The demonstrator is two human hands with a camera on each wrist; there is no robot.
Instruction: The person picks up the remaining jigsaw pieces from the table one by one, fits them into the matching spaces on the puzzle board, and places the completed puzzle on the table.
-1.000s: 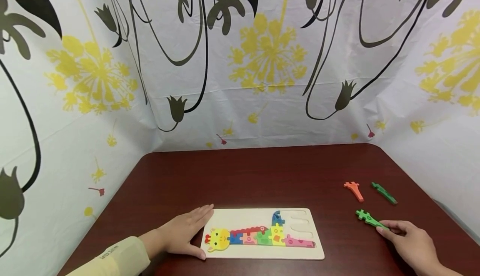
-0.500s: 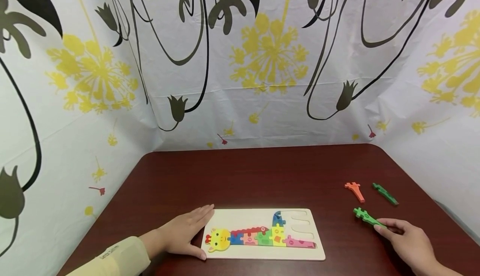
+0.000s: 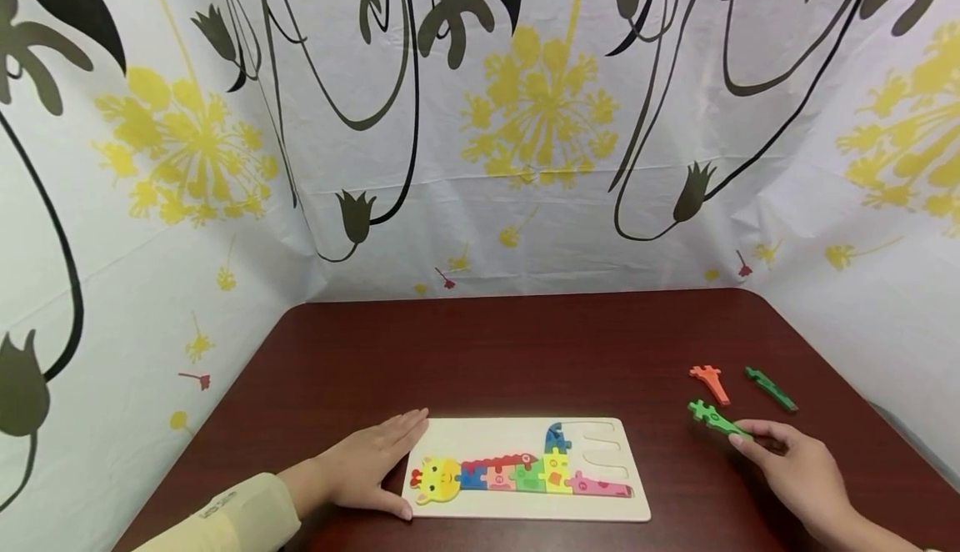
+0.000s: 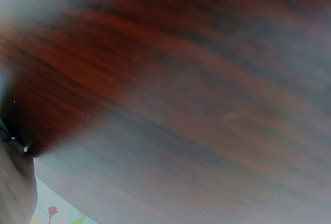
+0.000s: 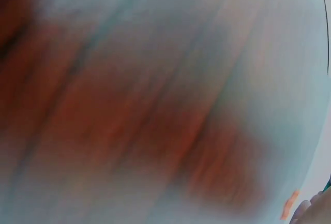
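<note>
In the head view, a cream puzzle board (image 3: pixel 517 508) lies on the table with a giraffe jigsaw partly laid in it, from the yellow head (image 3: pixel 437 479) to a pink leg piece (image 3: pixel 598 484). Outlined slots show at its upper right. My left hand (image 3: pixel 372 462) rests at the board's left end, fingers straight, thumb at the lower corner. To the right of the board my right hand (image 3: pixel 797 470) pinches the narrow end of a light green puzzle piece (image 3: pixel 716 419) between thumb and fingers. Its knobbed end points left and up.
An orange puzzle piece (image 3: pixel 710 383) and a dark green puzzle piece (image 3: pixel 771 388) lie on the brown table (image 3: pixel 480 352) beyond my right hand. Patterned white cloth (image 3: pixel 450 143) hangs behind and at both sides. Both wrist views show mostly blurred tabletop.
My right hand has moved left and slightly away from me, carrying the light green puzzle piece. My left hand and the board have stayed in place.
</note>
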